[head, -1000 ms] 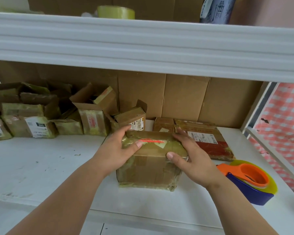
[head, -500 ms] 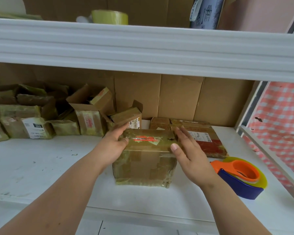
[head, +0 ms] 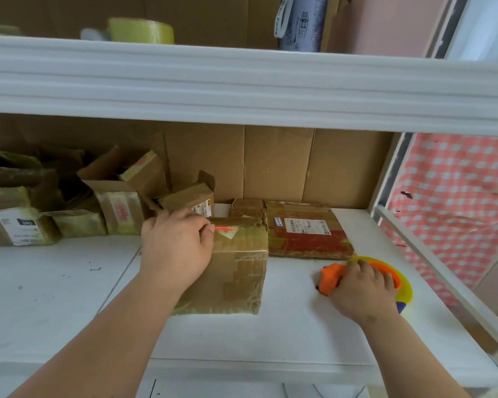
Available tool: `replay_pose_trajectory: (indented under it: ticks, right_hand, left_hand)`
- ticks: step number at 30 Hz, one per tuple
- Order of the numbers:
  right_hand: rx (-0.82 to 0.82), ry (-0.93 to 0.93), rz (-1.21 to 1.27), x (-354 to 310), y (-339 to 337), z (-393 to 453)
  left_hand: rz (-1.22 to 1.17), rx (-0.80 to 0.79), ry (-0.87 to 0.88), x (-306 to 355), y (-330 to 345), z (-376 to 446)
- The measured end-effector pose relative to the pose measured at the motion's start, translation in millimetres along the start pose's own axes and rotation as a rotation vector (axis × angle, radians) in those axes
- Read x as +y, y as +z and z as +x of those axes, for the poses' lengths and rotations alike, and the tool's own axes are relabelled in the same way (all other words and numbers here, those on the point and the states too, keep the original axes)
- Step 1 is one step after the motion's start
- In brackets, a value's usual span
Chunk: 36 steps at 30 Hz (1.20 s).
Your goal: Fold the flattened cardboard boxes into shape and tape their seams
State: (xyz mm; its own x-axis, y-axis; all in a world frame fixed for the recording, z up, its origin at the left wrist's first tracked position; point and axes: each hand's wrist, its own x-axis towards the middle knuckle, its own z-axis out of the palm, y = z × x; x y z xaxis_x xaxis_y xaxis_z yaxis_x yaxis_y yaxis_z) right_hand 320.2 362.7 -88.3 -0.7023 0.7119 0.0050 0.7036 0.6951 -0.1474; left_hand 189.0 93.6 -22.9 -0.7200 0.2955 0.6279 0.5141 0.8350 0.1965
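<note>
Looks like a home packing corner: white shelf (head: 55,297) lined with cardboard (head: 276,165), reused taped boxes (head: 69,208) piled left of the fingers, tape roll (head: 141,30) above, checkered cloth (head: 454,202) off right.

Brown cardboard box (head: 239,271), orange tape dispenser (head: 332,278), white shelf (head: 69,297), red-and-white checked cloth (head: 457,202)

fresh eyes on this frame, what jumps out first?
The bright orange tape dispenser at the right of the white shelf, with the right hand wrapped over it. Next, the taped cardboard box at centre, the left hand resting on its top left edge. Behind lie a flattened red-printed box and a heap of small boxes at the far left.
</note>
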Motion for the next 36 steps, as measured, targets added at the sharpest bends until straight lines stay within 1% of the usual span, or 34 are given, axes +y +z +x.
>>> replay_pose_trajectory:
  ticks: [3, 6, 8, 11, 14, 17, 19, 22, 25, 27, 32, 36]
  right_hand:
    - [-0.074, 0.045, -0.098, 16.3, 4.5, 2.2]
    - [-0.056, 0.058, -0.107, 22.5, 4.0, 3.9]
    - [-0.046, 0.031, -0.106, 25.5, 3.2, 7.2]
    - [-0.023, -0.027, -0.045, 26.7, 3.7, 10.4]
    - [0.036, -0.107, 0.133, 20.3, -6.5, 8.2]
    - [-0.011, -0.188, 0.435, 9.0, -32.3, -0.6]
    - [-0.013, -0.269, 0.628, -0.2, -51.2, -9.1]
    - [0.012, -0.389, 0.773, -19.0, -74.4, -21.0]
    - [0.018, -0.476, 0.748, -38.4, -88.4, -27.8]
    - [0.039, -0.535, 0.685, -50.4, -93.0, -30.8]
    - [0.155, -0.669, 0.513, -75.7, -98.0, -36.1]
    - [0.164, -0.741, 0.435, -87.4, -96.1, -38.3]
  left_hand:
    - [0.034, -0.063, 0.005, 6.4, 5.0, 1.5]
    - [0.010, -0.137, -0.023, 7.5, 6.9, 1.7]
    - [0.003, -0.171, -0.049, 7.5, 5.7, 1.0]
    - [0.079, -0.223, -0.067, 8.1, 1.7, 2.2]
    - [0.134, -0.309, -0.062, 6.2, -2.6, 5.1]
    - [0.125, -0.382, -0.038, 3.8, -6.9, 7.5]
    - [0.103, -0.414, -0.022, 1.6, -9.3, 10.0]
    - [0.081, -0.452, 0.016, -4.3, -12.0, 14.0]
    - [0.037, -0.486, 0.029, -10.2, -17.1, 17.6]
    - [-0.042, -0.500, -0.013, -12.5, -22.8, 20.3]
    - [-0.205, -0.550, -0.080, -18.5, -36.6, 24.9]
    - [-0.294, -0.529, -0.079, -23.1, -43.1, 25.5]
